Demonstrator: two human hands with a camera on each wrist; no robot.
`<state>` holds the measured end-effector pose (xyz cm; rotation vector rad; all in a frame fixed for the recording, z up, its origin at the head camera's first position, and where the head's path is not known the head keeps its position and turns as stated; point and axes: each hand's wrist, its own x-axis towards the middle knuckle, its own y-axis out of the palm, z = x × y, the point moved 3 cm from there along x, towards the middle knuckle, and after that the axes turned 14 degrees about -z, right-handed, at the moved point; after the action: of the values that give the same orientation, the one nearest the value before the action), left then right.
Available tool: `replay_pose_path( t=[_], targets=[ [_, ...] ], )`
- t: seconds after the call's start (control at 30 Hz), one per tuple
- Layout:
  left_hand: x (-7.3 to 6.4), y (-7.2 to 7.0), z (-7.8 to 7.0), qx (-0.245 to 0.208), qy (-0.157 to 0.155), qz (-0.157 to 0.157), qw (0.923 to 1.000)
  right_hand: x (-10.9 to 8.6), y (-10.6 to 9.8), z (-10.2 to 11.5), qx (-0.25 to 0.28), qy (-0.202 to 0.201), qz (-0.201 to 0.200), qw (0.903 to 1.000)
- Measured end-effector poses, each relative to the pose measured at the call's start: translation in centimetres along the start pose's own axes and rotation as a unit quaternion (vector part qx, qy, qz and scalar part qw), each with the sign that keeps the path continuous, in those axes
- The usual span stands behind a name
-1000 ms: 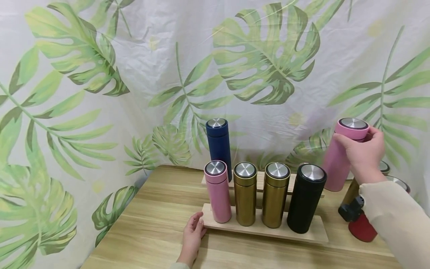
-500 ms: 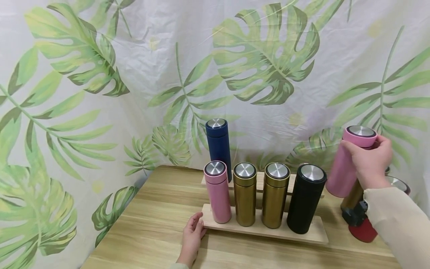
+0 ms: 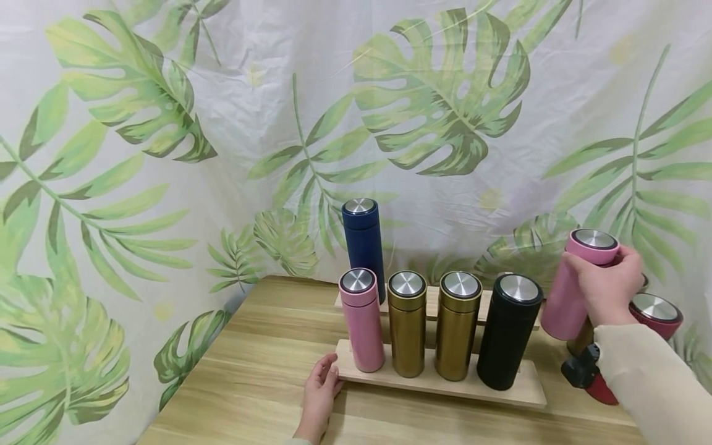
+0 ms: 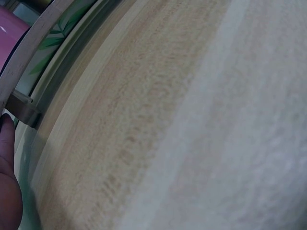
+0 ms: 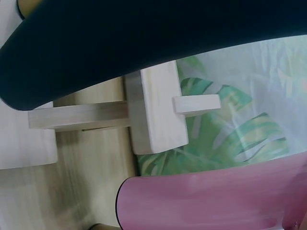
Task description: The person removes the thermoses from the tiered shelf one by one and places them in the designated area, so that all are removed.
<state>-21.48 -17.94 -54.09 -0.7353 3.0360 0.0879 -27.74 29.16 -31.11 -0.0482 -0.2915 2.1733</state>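
My right hand (image 3: 609, 287) grips a pink thermos bottle (image 3: 563, 303) round its upper part, to the right of the stepped wooden rack (image 3: 525, 386). The bottle tilts slightly and overlaps a gold bottle (image 3: 580, 339) behind it. In the right wrist view the held pink bottle (image 5: 206, 201) lies along the lower edge, apart from the rack. My left hand (image 3: 319, 392) holds the left end of the rack's lower shelf, thumb in front; one finger (image 4: 7, 143) shows at the shelf's underside in the left wrist view.
On the lower shelf stand a pink bottle (image 3: 367, 337), two gold bottles (image 3: 408, 340) and a black bottle (image 3: 507, 343). A navy bottle (image 3: 364, 247) occupies the upper shelf's left end. A red bottle (image 3: 656, 315) stands at far right. Leaf-printed cloth (image 3: 222, 123) hangs behind the table (image 3: 233, 383).
My right hand has carried the pink bottle slightly right and lower, off to the rack's right. The left hand stays at the shelf's end.
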Motion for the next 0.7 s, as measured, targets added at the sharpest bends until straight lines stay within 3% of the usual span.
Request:
replay_pose_path(
  t=[0.7],
  targets=[
    [-0.3,0.1,-0.2,0.000,0.001,-0.008,1.0000,-0.2,1.6,-4.6,-0.020,0.014,0.001,0.9997]
  ],
)
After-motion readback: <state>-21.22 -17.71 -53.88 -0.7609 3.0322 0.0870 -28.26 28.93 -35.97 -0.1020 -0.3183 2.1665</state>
